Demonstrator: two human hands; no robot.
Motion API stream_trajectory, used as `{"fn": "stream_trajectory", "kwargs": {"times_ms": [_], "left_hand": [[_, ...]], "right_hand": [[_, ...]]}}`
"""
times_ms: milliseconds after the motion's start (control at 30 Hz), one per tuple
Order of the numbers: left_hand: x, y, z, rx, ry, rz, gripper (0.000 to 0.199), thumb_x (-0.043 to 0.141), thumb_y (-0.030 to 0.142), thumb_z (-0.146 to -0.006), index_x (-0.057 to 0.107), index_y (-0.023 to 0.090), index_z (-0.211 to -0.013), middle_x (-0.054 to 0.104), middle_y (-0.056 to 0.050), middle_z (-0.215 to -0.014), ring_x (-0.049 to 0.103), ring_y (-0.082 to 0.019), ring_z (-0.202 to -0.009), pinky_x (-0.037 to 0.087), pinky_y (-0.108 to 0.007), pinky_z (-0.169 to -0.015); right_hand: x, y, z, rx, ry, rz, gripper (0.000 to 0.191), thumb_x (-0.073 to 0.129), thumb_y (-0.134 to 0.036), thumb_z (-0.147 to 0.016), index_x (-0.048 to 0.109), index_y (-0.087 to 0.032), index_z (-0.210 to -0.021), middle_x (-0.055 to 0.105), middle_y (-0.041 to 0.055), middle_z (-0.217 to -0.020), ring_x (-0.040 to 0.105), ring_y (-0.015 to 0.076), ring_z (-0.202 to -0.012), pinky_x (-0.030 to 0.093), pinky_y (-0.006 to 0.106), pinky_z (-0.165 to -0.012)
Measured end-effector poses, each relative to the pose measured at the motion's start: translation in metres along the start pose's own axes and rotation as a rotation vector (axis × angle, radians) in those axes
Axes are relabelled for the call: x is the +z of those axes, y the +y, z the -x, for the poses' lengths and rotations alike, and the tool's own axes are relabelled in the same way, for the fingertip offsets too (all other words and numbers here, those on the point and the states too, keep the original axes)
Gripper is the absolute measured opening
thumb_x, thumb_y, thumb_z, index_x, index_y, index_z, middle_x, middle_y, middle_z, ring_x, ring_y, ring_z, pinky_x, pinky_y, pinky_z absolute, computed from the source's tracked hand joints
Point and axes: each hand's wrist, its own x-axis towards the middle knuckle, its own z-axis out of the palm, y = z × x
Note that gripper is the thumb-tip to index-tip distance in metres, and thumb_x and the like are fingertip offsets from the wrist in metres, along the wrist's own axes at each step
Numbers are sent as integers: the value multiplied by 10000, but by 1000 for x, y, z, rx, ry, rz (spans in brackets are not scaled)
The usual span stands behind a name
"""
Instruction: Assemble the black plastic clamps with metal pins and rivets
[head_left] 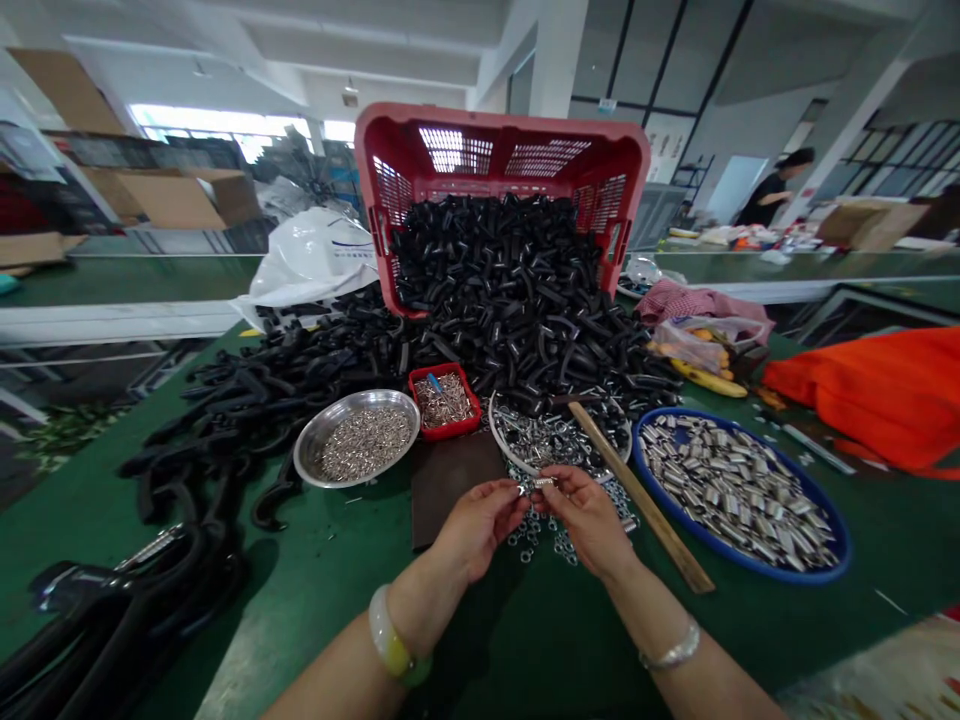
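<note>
The left hand (480, 525) and the right hand (589, 520) are both pinching a small silver metal piece (541, 482) between their fingers, just above a pile of little silver rings (544, 530) on the green surface (322, 590). A blue plate of silver tubes (739, 490) is sitting near the right hand, and a tipped red basket (502, 150) is spilling black plastic pieces (510, 300).

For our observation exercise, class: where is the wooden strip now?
In the head view, the wooden strip lies diagonally on the green table, between the right hand and the blue-rimmed tray of metal sleeves.
</note>
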Motion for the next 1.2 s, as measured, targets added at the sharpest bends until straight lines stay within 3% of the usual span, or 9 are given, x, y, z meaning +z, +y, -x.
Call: {"fn": "stream_trajectory", "kwargs": {"times_ms": [400, 633, 767, 833, 900, 967, 1033, 1100, 1200], "left_hand": [[-4, -13, -9, 34, 0, 121, 110, 634, 85, -690, 573, 118, -775, 622, -5, -656, 601, -64, -586, 485, -131, -558], [5, -13, -15, 413, -2, -174, 321, 752, 269, -536, 556, 128, -747, 608, 9, -651, 566, -77, -569, 439, -175, -546], [-5, -13, -26, 414, -74, -333, 298, 709, 286, -585, 552, 134, -788, 603, -6, -680, 561, -97, -583, 438, -212, -559], [-9, -5, -35, 428, -141, -534, 236, 651, 272, -652, 564, 135, -824, 611, -28, -710, 565, -113, -603, 446, -233, -573], [-8, 15, -47, 548, -180, -847, 165, 573, 245, -725, 586, 145, -857, 626, -52, -775, 577, -136, -677, 459, -263, -643], [-1, 43, -65, 777, -102, -1202, 170, 520, 202, -762, 601, 177, -909, 625, -61, -903, 572, -168, -844, 439, -302, -785], [10, 72, -88, 944, 157, -1482, 258, 526, 172, -752, 581, 202, -1002, 571, -83, -1074, 509, -216, -1023, 387, -347, -885], [24, 93, -112, 904, 352, -1617, 351, 568, 227, -739, 536, 182, -1085, 537, -129, -1136, 473, -264, -1086, 357, -395, -914], [39, 109, -142, 693, 380, -1440, 345, 663, 248, -663, 566, 147, -979, 591, -156, -1026, 497, -306, -1058, 350, -431, -903]], "right_hand": [[-11, -6, -11, 37, -101, 133, 254, 687, -326, -657, 574, -190, -839, 624, 5, -770, 584, 130, -703, 480, 303, -716], [12, -20, -18, -259, 6, 260, 265, 557, -316, -768, 490, -224, -1007, 570, 42, -927, 592, 165, -845, 484, 343, -787], [2, -16, -27, -352, -87, 602, 285, 484, -251, -808, 501, -213, -1090, 572, 67, -958, 577, 173, -873, 485, 351, -796], [-8, -12, -30, -414, -85, 704, 307, 456, -223, -820, 485, -218, -1125, 568, 71, -970, 562, 178, -906, 489, 348, -782], [-16, -9, -32, -475, -55, 754, 336, 438, -207, -828, 455, -225, -1163, 555, 76, -1009, 546, 179, -944, 490, 336, -777], [-21, -6, -34, -480, -33, 737, 379, 437, -201, -829, 401, -221, -1206, 558, 79, -1002, 556, 170, -917, 499, 317, -750], [-24, -3, -36, -441, -12, 688, 420, 441, -205, -828, 344, -207, -1236, 566, 77, -971, 570, 159, -870, 506, 302, -725], [-25, 0, -37, -402, 9, 643, 431, 440, -212, -827, 321, -201, -1241, 570, 72, -948, 577, 149, -840, 510, 293, -715], [-27, 3, -37, -377, 3, 614, 418, 442, -211, -823, 334, -204, -1226, 573, 59, -928, 579, 137, -826, 511, 278, -718]]}}
